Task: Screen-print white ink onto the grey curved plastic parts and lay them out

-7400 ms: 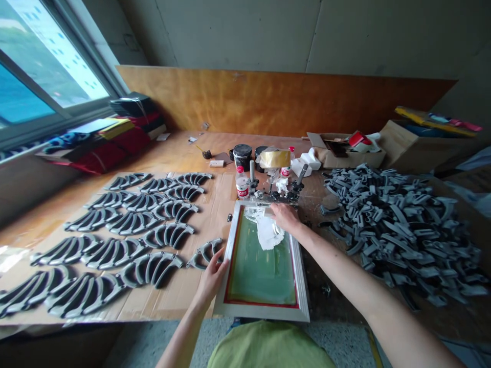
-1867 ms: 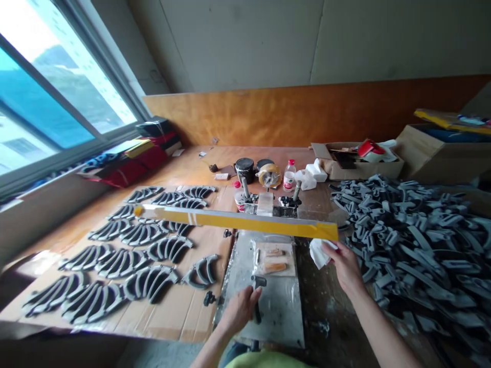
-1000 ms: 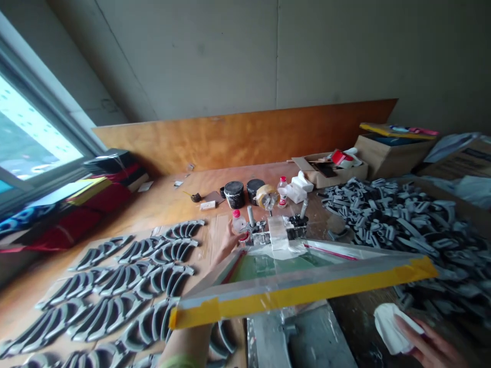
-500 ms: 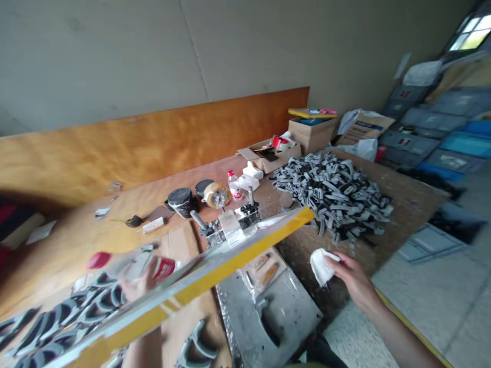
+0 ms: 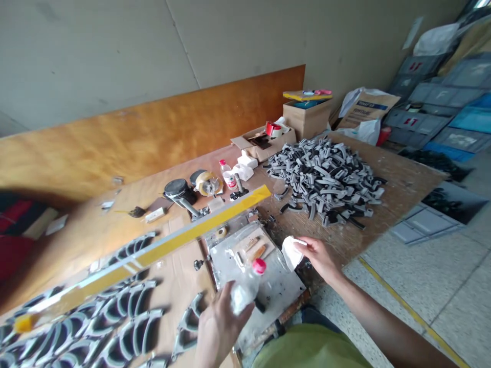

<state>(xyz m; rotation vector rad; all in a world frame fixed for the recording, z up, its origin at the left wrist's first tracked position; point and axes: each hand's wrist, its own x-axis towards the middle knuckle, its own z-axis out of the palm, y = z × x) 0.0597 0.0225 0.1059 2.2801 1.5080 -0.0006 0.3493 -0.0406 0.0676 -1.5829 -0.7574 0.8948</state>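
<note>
In my left hand (image 5: 218, 322) is a clear plastic bottle (image 5: 247, 287) with a red cap, tilted over the grey metal plate (image 5: 282, 301). My fingers wrap around its lower part. Pinched between the fingers of my right hand (image 5: 320, 258) is a crumpled white cloth (image 5: 292, 253), just beyond the plate's right edge. A small flat packet with brown pieces (image 5: 258, 251) lies on the plate behind the bottle. The bottle and left hand partly hide a dark curved part on the plate. Rows of curved grey parts (image 5: 130, 332) lie left of my left hand.
A long yellow-edged bar (image 5: 172, 244) crosses above the table. A large heap of small grey and black parts (image 5: 326, 179) lies right of centre. Behind stand a black tub (image 5: 179, 191), another bottle (image 5: 229, 176) and cardboard boxes (image 5: 307, 117). A grey crate (image 5: 429, 225) sits on the floor.
My left hand has brought the bottle from behind the bar at the left to above the plate. My right hand still holds the white cloth. The view has shifted.
</note>
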